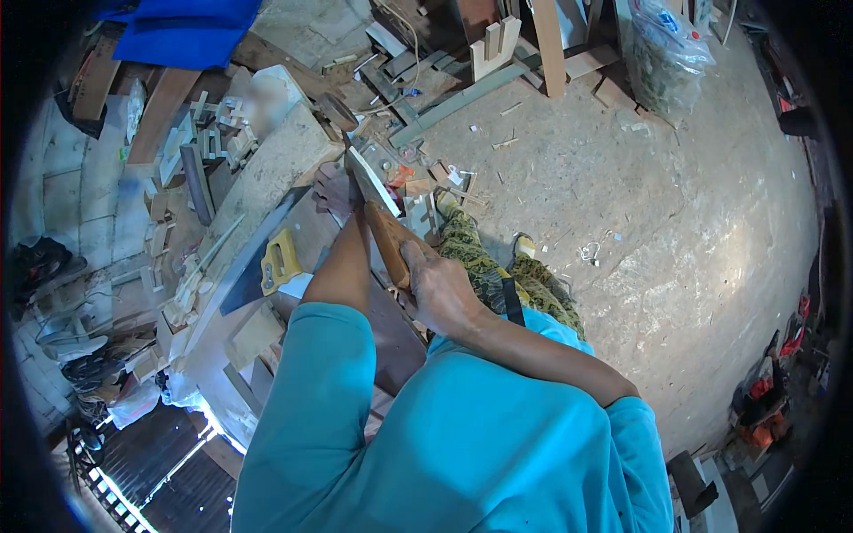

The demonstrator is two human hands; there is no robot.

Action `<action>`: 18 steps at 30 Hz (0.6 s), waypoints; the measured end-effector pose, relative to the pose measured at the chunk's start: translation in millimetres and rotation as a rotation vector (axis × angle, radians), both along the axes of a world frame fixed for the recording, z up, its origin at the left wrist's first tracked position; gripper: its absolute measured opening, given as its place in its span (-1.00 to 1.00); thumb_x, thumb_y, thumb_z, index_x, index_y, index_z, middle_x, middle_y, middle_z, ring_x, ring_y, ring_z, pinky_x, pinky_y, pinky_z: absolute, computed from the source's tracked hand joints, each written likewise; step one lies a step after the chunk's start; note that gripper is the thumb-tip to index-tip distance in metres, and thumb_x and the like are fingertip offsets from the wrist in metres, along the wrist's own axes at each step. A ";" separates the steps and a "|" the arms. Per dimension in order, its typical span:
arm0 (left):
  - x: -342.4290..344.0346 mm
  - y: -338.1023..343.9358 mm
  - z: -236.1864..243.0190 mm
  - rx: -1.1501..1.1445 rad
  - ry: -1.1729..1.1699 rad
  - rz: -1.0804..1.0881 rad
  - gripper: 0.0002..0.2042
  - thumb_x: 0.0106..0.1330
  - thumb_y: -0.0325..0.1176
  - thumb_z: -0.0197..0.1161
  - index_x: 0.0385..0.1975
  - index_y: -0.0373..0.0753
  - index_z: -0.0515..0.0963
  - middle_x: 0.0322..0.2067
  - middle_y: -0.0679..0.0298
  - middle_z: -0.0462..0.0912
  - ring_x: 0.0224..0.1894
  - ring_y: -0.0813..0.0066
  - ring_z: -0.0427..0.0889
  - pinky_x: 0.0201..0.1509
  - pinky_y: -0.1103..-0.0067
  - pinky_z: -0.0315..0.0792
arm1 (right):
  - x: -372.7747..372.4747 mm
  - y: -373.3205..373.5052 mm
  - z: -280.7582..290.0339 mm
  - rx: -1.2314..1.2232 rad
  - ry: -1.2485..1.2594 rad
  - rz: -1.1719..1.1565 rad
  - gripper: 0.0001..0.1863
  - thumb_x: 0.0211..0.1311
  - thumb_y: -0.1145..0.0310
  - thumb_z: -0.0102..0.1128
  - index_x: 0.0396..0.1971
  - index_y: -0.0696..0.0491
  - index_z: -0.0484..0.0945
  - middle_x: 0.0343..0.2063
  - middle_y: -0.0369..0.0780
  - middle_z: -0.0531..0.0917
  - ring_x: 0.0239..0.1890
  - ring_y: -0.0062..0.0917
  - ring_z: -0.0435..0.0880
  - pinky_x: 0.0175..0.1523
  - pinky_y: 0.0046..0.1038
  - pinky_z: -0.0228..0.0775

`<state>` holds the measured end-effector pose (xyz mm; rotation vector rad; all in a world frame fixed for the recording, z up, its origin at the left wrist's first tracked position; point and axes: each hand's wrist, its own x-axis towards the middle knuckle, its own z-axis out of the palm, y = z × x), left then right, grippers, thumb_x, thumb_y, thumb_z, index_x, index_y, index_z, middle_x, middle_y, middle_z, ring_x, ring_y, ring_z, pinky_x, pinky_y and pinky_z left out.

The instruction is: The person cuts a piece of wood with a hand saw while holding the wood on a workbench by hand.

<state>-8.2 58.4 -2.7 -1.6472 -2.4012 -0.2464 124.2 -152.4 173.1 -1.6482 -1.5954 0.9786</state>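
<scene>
My right hand (425, 286) is closed around a long brown wooden tool (386, 233), which angles up and away from me beside a narrow pale board (373, 175). My left hand (334, 188) is in shadow just left of the tool's far part, its fingers apart and resting on the work surface near that board. Left of my forearm, a yellow-handled handsaw (278, 261) lies on the cluttered bench (289, 151); its blade is partly hidden.
Wood offcuts (222, 133) cover the bench. A blue sheet (182, 27) is at the upper left. Boards (548, 49) and a plastic-wrapped bundle (666, 62) stand at the back. The concrete floor (693, 222) with scattered scraps stretches right, past my legs (471, 249) to clutter (769, 386).
</scene>
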 end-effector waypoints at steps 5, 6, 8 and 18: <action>0.5 10.7 -1.3 -0.040 -0.009 -0.041 -0.79 0.18 -0.17 -0.08 -0.34 -0.15 0.30 -0.26 0.23 0.34 -0.12 0.18 0.34 -0.12 0.16 0.21 | 2.3 -6.1 -2.9 0.032 0.004 -0.083 -0.50 -0.26 0.44 0.25 -0.26 0.18 0.22 -0.64 0.01 0.49 -0.61 -0.11 0.51 -0.52 -0.23 0.37; 12.7 3.3 -5.9 -0.044 -0.014 -0.048 -0.80 0.18 -0.17 -0.08 -0.34 -0.15 0.30 -0.26 0.23 0.34 -0.12 0.18 0.34 -0.12 0.16 0.21 | 4.8 -5.8 1.9 0.031 0.001 -0.079 -0.50 -0.26 0.44 0.25 -0.26 0.18 0.22 -0.64 0.01 0.49 -0.61 -0.11 0.51 -0.52 -0.23 0.37; 11.5 -1.1 -8.4 -0.050 -0.024 -0.063 -0.80 0.18 -0.17 -0.08 -0.34 -0.15 0.30 -0.26 0.23 0.34 -0.12 0.19 0.34 -0.12 0.16 0.21 | 9.8 -11.6 17.7 -0.002 -0.034 -0.063 -0.54 -0.28 0.48 0.20 -0.28 0.20 0.24 -0.71 0.00 0.50 -0.59 -0.14 0.54 -0.53 -0.25 0.39; 31.1 -17.0 23.9 -0.030 -0.136 -0.161 -0.77 0.14 -0.17 -0.08 -0.28 -0.13 0.28 -0.26 0.24 0.33 -0.11 0.21 0.33 -0.10 0.15 0.19 | 10.5 7.2 1.1 -0.046 -0.095 -0.113 -0.50 -0.29 0.49 0.23 -0.23 0.15 0.28 -0.60 0.01 0.53 -0.57 -0.12 0.54 -0.49 -0.23 0.41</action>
